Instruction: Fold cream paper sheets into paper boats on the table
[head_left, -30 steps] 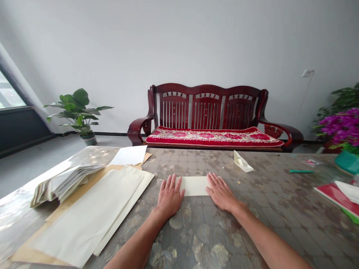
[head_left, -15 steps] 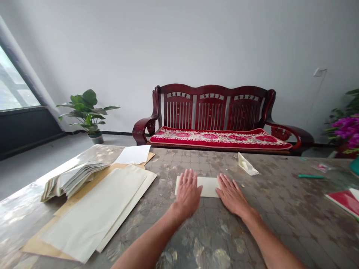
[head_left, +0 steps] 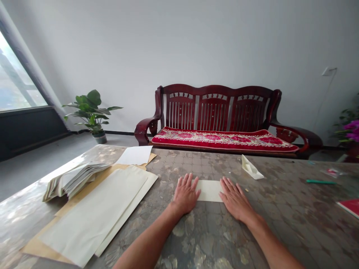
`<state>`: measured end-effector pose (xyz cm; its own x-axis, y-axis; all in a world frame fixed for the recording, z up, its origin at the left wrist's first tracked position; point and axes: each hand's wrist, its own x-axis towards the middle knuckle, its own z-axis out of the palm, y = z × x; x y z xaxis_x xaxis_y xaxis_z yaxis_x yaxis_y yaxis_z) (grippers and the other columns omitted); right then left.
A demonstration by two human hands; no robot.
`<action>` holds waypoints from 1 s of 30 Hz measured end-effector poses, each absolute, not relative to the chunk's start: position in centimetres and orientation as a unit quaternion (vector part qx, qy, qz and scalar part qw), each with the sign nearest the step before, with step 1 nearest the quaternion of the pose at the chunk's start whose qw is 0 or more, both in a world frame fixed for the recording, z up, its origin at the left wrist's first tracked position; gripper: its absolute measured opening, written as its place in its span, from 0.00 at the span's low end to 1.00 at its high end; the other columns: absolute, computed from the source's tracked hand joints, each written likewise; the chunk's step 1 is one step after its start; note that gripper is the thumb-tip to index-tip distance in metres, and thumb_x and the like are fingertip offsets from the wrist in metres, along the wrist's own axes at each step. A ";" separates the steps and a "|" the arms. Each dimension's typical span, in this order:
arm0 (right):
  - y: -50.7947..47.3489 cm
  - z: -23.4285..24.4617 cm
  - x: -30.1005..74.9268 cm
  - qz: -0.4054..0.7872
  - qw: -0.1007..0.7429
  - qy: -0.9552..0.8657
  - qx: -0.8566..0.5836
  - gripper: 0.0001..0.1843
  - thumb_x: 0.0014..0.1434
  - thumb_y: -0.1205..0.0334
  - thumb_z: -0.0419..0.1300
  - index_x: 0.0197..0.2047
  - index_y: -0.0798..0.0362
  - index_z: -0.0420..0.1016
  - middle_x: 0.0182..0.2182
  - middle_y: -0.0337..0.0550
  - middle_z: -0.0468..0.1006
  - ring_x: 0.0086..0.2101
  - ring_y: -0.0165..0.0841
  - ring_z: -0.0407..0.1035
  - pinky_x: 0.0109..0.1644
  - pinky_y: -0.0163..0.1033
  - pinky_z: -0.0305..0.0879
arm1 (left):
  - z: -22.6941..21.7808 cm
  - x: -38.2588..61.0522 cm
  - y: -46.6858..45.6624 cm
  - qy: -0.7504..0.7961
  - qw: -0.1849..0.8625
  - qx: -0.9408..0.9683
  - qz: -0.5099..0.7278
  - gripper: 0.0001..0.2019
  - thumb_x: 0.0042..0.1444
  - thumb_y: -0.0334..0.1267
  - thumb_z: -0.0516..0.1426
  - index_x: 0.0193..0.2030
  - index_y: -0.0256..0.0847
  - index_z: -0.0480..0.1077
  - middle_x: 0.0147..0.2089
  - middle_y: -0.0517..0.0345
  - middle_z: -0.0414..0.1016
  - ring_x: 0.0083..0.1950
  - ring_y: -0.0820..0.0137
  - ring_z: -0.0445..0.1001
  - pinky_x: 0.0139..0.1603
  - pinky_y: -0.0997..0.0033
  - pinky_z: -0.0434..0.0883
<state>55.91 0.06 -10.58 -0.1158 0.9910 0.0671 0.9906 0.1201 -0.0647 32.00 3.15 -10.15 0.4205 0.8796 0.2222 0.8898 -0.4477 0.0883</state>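
The left hand [head_left: 185,194] and the right hand [head_left: 235,200] lie palm down on the counter [head_left: 280,213], one on each end of a small folded cream paper [head_left: 209,190]. The fingers [head_left: 186,181] of both hands are stretched out flat and slightly spread, pressing on the paper and gripping nothing. The paper lies flat at the middle of the counter, between the two hands, with only its centre strip showing.

To the left, large cream sheets [head_left: 95,216] rest on brown cardboard [head_left: 35,246], with a stack of folded papers [head_left: 73,179] beside them and a white sheet [head_left: 136,155] at the far end. A small folded paper shape [head_left: 251,168] sits beyond the right hand, apart from it. A green pen [head_left: 319,182] and a red booklet [head_left: 350,206] lie well to the right.

On the floor by the window, a pot [head_left: 100,138] holds a leafy green plant [head_left: 91,110].
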 end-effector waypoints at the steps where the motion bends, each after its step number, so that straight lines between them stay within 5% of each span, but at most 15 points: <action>1: 0.0 -10.6 55.9 0.001 0.048 -0.747 -0.663 0.33 0.67 0.51 0.39 0.72 0.54 0.49 0.70 0.45 0.48 0.69 0.38 0.42 0.70 0.55 0.41 | -10.2 30.9 3.4 -0.532 0.026 -0.838 -0.116 0.27 0.67 0.49 0.46 0.69 0.43 0.57 0.72 0.45 0.54 0.72 0.54 0.52 0.69 0.47 0.54; 7: 0.0 -10.2 55.8 0.003 0.040 -0.739 -0.672 0.33 0.67 0.50 0.40 0.71 0.54 0.51 0.70 0.43 0.49 0.68 0.37 0.44 0.70 0.52 0.41 | -9.9 27.0 3.8 -0.556 0.046 -0.825 -0.094 0.27 0.67 0.49 0.47 0.69 0.43 0.58 0.71 0.45 0.54 0.72 0.54 0.53 0.68 0.47 0.55; 12: -0.2 -9.4 56.6 0.004 0.077 -0.721 -0.689 0.30 0.66 0.52 0.45 0.68 0.51 0.58 0.68 0.43 0.58 0.65 0.39 0.52 0.66 0.50 0.52 | -9.0 25.9 4.6 -0.535 0.029 -0.842 -0.065 0.28 0.66 0.51 0.48 0.70 0.44 0.56 0.73 0.45 0.51 0.73 0.53 0.49 0.68 0.43 0.53; 21: 0.1 -7.5 56.5 -0.008 0.129 -0.711 -0.691 0.26 0.57 0.51 0.59 0.59 0.47 0.71 0.53 0.46 0.73 0.49 0.43 0.66 0.52 0.45 0.61 | -7.7 25.9 6.7 -0.549 0.099 -0.824 -0.105 0.27 0.65 0.46 0.52 0.68 0.44 0.57 0.71 0.46 0.56 0.72 0.51 0.52 0.69 0.38 0.49; 30: 0.3 -7.6 56.2 0.043 0.190 -0.702 -0.685 0.11 0.53 0.57 0.61 0.41 0.47 0.75 0.40 0.40 0.77 0.42 0.39 0.67 0.44 0.40 0.60 | -7.8 30.4 2.3 -0.487 -0.041 -0.860 -0.148 0.29 0.62 0.38 0.54 0.70 0.41 0.54 0.73 0.43 0.51 0.73 0.57 0.51 0.69 0.54 0.57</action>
